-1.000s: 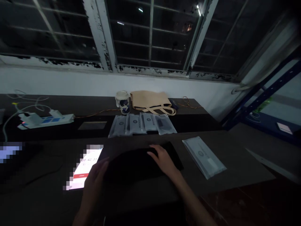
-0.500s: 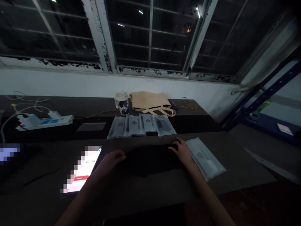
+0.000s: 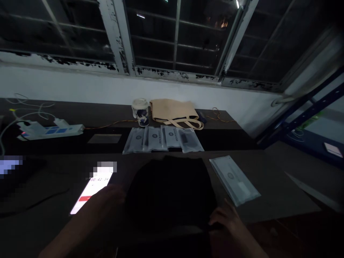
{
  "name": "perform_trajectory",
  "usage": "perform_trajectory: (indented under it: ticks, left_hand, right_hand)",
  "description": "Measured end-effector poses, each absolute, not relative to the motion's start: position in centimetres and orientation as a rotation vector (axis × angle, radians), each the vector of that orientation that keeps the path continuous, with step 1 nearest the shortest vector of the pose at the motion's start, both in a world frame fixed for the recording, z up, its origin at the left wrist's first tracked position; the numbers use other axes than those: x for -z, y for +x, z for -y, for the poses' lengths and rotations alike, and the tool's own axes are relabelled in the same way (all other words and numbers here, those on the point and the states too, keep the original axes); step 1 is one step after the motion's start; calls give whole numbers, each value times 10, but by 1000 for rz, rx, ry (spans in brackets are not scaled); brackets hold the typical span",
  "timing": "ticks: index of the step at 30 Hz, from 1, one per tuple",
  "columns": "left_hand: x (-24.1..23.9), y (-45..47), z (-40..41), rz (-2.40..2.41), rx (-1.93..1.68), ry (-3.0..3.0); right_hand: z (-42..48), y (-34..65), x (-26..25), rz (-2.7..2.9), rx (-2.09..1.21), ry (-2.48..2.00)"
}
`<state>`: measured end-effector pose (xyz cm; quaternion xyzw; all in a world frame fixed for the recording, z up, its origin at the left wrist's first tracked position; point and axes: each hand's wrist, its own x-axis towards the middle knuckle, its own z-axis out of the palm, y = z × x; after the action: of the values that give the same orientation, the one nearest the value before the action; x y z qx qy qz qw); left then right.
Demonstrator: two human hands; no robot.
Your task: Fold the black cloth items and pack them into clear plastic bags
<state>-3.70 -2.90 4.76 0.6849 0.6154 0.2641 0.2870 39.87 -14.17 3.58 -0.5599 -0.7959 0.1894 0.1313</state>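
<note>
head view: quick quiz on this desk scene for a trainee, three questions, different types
1. True or false: the right hand touches the near right corner of the black cloth.
2. Fill in: the lit phone lies to the ___ of the cloth, by the left hand.
3. The tan bag lies: A on the cloth; B at the back, beside the paper cup; C under the phone.
Key: 1 true; 2 left; 3 B.
</note>
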Motion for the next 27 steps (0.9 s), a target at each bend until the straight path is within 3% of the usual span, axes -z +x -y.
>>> perform_trajectory:
  ticks: [6,17,22,27]
  left_hand:
    - [-54,7,-9,-1880,-625,1733]
    - [-40,26,-48,-1747,-859,1762]
    - [-21,17,-42,-1733,-687,1879]
    - [-24,26,-34,-1784,-813,2029]
  right_hand:
    - [129,390,-32,2159,-558,-1700]
    - [92,361,22,2236,-8,-1758]
    - [88,365,6,2263,-48,-1746]
    - [48,356,-26,2135,-77,-1799]
